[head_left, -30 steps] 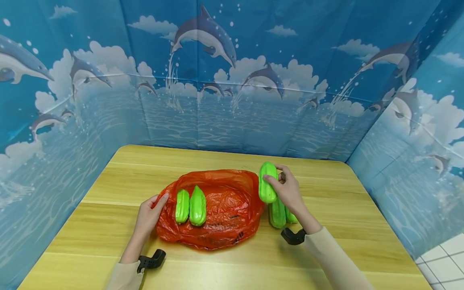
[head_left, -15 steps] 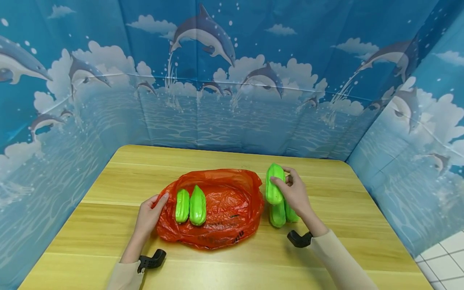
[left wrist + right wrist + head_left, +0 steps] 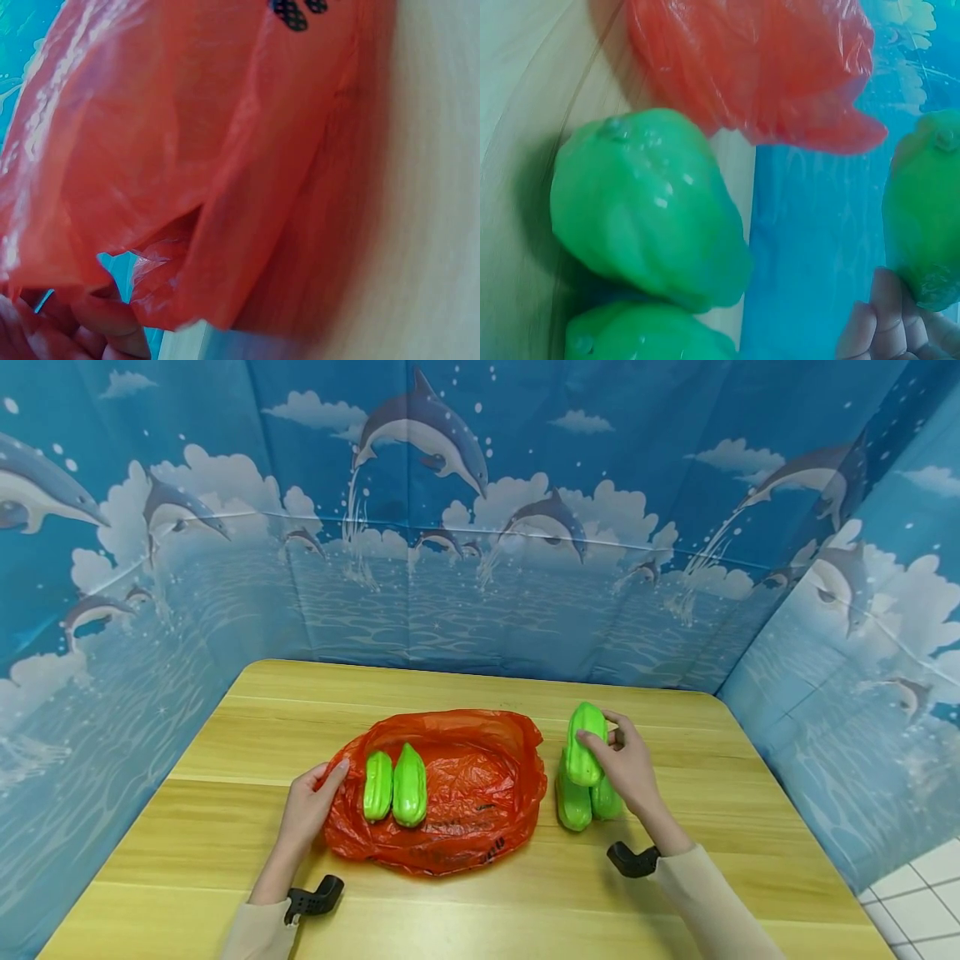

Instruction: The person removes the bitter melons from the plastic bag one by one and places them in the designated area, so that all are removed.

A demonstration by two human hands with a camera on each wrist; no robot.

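Note:
My left hand (image 3: 309, 806) pinches the left rim of a red plastic bag (image 3: 465, 852), which lies spread with its mouth facing up. Inside the bag, on its left side, two bright green ridged vegetables lie side by side: a blunt one (image 3: 377, 787) and a pointed one (image 3: 408, 789). My right hand (image 3: 630, 766) grips another green ridged vegetable (image 3: 585, 747), raised and tilted. Below it two more rest on the table, the left one (image 3: 574, 803) and the right one (image 3: 606, 800), partly hidden by the held one. The right wrist view shows the left one's stem end (image 3: 615, 127).
The light wooden table (image 3: 675, 910) carries all of these things. A blue curtain (image 3: 465, 610) printed with dolphins hangs behind and at both sides. White floor tiles (image 3: 918, 893) show at the lower right. Each wrist wears a black camera mount (image 3: 633, 860).
My right hand has moved to the right with its green vegetable, away from the bag's right rim to over the two on the table. The left hand has stayed on the bag.

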